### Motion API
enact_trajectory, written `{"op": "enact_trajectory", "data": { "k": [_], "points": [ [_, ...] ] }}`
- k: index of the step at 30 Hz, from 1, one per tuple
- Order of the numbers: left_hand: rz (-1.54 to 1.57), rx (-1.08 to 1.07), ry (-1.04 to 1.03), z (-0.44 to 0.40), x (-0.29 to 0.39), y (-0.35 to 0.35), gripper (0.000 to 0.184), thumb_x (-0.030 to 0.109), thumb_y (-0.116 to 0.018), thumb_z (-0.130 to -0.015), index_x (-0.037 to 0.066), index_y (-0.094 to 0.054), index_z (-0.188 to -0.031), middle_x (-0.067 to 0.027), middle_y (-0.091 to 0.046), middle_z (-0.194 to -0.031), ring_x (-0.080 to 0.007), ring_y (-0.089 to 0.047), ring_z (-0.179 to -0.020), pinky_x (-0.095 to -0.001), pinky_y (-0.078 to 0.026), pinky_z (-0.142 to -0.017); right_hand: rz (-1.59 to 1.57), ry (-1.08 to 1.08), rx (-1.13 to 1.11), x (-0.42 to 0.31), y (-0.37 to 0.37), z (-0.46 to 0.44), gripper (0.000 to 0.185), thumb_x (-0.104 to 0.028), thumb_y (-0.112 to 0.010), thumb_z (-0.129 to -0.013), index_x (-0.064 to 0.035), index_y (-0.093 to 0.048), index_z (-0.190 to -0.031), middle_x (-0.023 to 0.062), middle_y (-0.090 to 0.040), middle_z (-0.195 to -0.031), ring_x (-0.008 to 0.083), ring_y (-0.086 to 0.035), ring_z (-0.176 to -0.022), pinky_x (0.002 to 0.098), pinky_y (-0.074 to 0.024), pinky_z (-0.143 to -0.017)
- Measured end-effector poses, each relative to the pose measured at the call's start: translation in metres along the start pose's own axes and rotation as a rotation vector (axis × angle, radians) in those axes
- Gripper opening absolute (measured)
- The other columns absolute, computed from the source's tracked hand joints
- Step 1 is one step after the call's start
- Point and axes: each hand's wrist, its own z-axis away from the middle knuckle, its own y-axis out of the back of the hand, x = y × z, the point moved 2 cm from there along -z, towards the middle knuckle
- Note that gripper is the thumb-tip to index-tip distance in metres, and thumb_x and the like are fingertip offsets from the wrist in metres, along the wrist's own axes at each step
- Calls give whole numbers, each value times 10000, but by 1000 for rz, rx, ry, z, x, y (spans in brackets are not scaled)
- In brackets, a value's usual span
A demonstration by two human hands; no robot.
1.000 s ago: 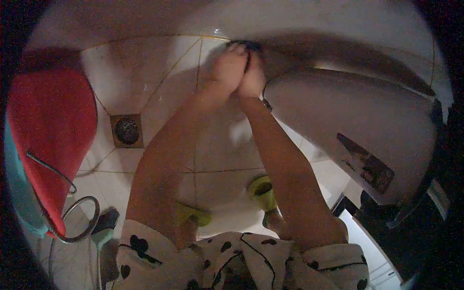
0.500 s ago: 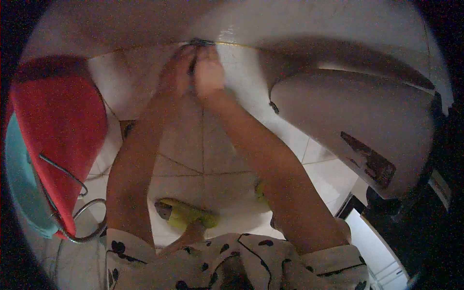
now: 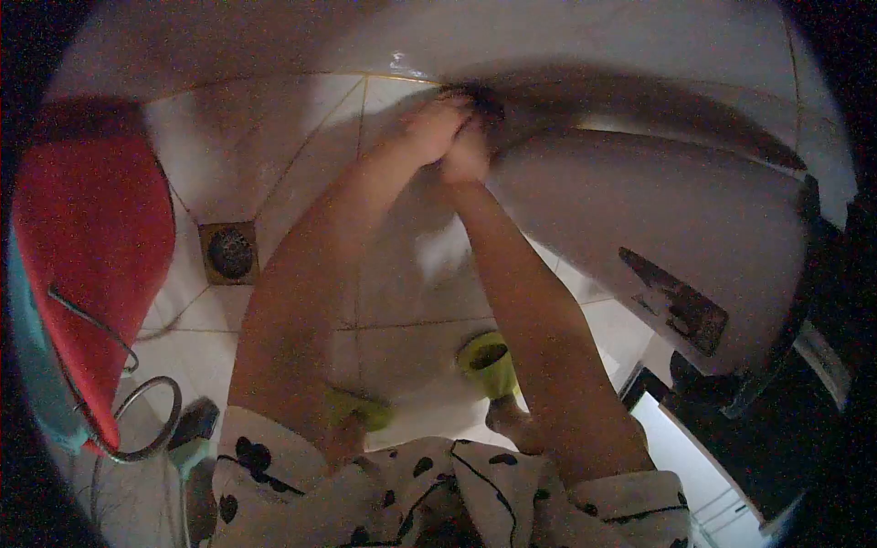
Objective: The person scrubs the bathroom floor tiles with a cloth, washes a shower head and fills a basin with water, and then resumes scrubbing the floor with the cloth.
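Dark object (image 3: 489,102) is seen at the far end of the reach, low down by the seam where tiled floor (image 3: 411,301) meets wall (image 3: 548,32). It is mostly covered and blurred; type can't be told.

Handling: judged light, as it looks small next to two hands. Stiff or soft can't be read. Some slip should be allowed for: a glint (image 3: 406,66) is picked up on the wall just above the seam, so water may be present. Breakage is judged a minor risk. Hold is best taken from above, around the body, with both palms; no handle can be made out.

Left hand (image 3: 437,131) and right hand (image 3: 469,151) are brought together at it, touching. Fingers look bent, not splayed; whether the object is actually gripped, or only pressed, can't be told.

Further out: pale bulky item (image 3: 694,201) is placed near the right hand, drain (image 3: 229,253) is set in the floor to the left, red item (image 3: 100,219) beyond it. Green slippers (image 3: 487,361) are worn below.
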Motion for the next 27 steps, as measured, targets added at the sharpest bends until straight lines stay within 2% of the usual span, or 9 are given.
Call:
{"op": "enact_trajectory", "data": {
  "k": [3,8,13,15,16,17,21,23,27],
  "points": [
    [161,-146,223,-24,5,-23,328,203,-385,-872,39,-570,-1087,-178,-560,-1118,-342,-520,-1040,-412,-403,-908,296,261,491,64,-31,-48,510,-381,-507,-816,-21,-458,-1175,201,-492,-1193,301,-488,-1095,377,-411,-881],
    [80,-308,454,-41,8,-11,365,269,-339,-892,94,-577,-1107,-161,-554,-1130,-325,-515,-1053,-408,-395,-919,240,184,318,80,-32,-82,393,-345,-523,-811,-65,-534,-1087,170,-521,-1159,279,-515,-1057,409,-407,-878],
    [120,46,129,0,-9,-6,321,180,-386,-872,44,-565,-1101,-167,-554,-1138,-325,-503,-1084,-390,-386,-939,198,136,76,5,-7,-26,391,-260,-482,-833,-16,-477,-1138,200,-449,-1231,320,-404,-1169,421,-349,-955],
    [66,182,66,45,-27,18,336,135,-418,-835,63,-551,-1134,-155,-530,-1178,-309,-485,-1112,-379,-375,-957,279,208,181,-24,-40,-11,458,-219,-445,-850,15,-388,-1239,225,-389,-1295,380,-333,-1227,446,-342,-979],
    [43,243,51,63,-38,32,376,98,-450,-798,80,-540,-1162,-146,-510,-1208,-303,-477,-1122,-376,-373,-962,306,343,310,-33,-63,-10,456,-184,-412,-857,33,-362,-1256,247,-355,-1310,398,-294,-1244,450,-305,-1006],
    [33,216,107,71,-53,38,394,74,-469,-782,64,-526,-1172,-150,-498,-1219,-305,-462,-1137,-375,-359,-978,330,470,443,-37,-79,-12,455,-148,-379,-865,50,-337,-1272,269,-322,-1325,416,-255,-1261,454,-268,-1032],
    [-80,270,161,118,-44,91,441,46,-511,-750,29,-495,-1191,-158,-447,-1273,-309,-404,-1192,-372,-312,-1021,135,611,330,-78,-87,13,458,-118,-316,-885,56,-290,-1307,247,-280,-1363,397,-220,-1286,428,-196,-1073],
    [-171,291,153,122,-51,75,440,62,-503,-758,25,-485,-1197,-157,-436,-1283,-311,-390,-1203,-374,-305,-1026,94,642,263,-80,-85,23,470,-131,-319,-886,54,-275,-1317,230,-267,-1378,394,-213,-1290,413,-180,-1083],
    [-202,67,45,97,-23,42,427,103,-472,-786,32,-482,-1206,-147,-435,-1285,-302,-362,-1227,-375,-310,-1024,250,456,342,-26,-69,32,622,-158,-502,-799,61,-231,-1314,230,-257,-1362,353,-231,-1285,387,-216,-1071]
  ]
}}
